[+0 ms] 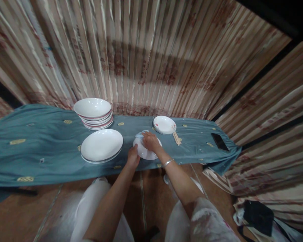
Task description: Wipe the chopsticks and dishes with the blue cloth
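Observation:
A small white plate (147,154) is in front of me, near the front edge of the cloth-covered table. My left hand (133,157) grips its left rim, with the thumb on the upper side. On the plate's face, my right hand (150,140) presses a light blue cloth (141,133), fingers closed over it. Left of my hands lie large white oval plates (101,145), stacked. Beyond my right hand sits a stack of small plates with red flowers (164,124), and chopsticks (176,138) rest against its front.
A tall stack of white bowls and plates (93,109) stands at the back left. A black phone (219,141) lies toward the right end of the blue-green tablecloth (53,141). Patterned curtains (141,57) hang right behind the table. A dark bag (259,216) is on the floor at right.

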{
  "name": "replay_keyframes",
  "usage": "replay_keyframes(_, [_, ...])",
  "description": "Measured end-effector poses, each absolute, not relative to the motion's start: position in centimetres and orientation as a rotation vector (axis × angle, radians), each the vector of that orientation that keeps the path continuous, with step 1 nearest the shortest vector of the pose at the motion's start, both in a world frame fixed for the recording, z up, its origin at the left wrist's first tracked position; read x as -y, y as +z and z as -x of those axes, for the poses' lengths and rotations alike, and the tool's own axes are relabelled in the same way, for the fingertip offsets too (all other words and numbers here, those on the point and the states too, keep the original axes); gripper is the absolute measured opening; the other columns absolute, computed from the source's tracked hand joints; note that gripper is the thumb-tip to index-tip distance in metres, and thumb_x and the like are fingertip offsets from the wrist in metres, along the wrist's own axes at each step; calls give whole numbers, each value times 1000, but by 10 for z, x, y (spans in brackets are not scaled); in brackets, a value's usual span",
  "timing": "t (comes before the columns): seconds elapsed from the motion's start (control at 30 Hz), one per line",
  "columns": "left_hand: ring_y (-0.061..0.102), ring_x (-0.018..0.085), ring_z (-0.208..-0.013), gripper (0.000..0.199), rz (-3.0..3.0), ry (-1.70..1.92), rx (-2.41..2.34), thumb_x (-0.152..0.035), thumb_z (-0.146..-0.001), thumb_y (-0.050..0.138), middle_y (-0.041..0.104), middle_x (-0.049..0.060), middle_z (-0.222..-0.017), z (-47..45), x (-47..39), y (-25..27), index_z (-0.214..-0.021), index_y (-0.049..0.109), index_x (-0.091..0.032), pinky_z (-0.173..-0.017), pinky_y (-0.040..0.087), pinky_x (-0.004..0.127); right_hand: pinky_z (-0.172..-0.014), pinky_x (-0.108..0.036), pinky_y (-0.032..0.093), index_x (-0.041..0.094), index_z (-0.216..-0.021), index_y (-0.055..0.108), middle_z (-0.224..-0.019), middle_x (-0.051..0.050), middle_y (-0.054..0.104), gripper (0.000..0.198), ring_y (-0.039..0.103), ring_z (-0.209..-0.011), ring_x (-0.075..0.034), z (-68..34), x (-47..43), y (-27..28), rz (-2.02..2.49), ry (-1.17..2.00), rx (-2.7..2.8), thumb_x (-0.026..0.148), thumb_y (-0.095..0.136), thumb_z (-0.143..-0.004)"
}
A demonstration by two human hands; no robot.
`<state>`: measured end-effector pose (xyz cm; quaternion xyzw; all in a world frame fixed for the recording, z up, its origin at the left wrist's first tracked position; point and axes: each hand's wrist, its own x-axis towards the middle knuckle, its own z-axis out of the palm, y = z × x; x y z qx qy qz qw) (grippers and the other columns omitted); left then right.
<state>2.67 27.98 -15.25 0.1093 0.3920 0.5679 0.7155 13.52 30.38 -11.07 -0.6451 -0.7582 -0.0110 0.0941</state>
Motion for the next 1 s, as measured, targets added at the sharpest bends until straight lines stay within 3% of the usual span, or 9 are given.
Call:
replay_keyframes(0.3, [64,18,-71,3,-217,1257,-882,-14,-75,63,68,5,-67,-27,-279,-151,-74,63,-11,-69,50,28,-105,-33,36,7,-127,53,-129,-15,56,40,49,-124,-20,-168,-300,-126,1976,99,1980,18,35,-92])
replay_keyframes(0.6, [58,13,-54,6,-186,1271,-929,-10,-69,67,63,2,-56,-29,-282,-148,-67,61,-11,-56,47,24,-106,-38,35,15,-130,51,-134,-10,53,43,45,-128,-20,-182,-269,-150,1943,149,1714,26,30,-94])
replay_keyframes(1.0, [59,14,-59,7,-196,1269,-935,-8,-70,65,63,3,-59,-28,-283,-148,-66,61,-11,-60,46,25,-108,-42,32,4,-136,41,-141,-19,43,55,34,-135,-22,-164,-213,-175,1937,121,1445,34,20,-96])
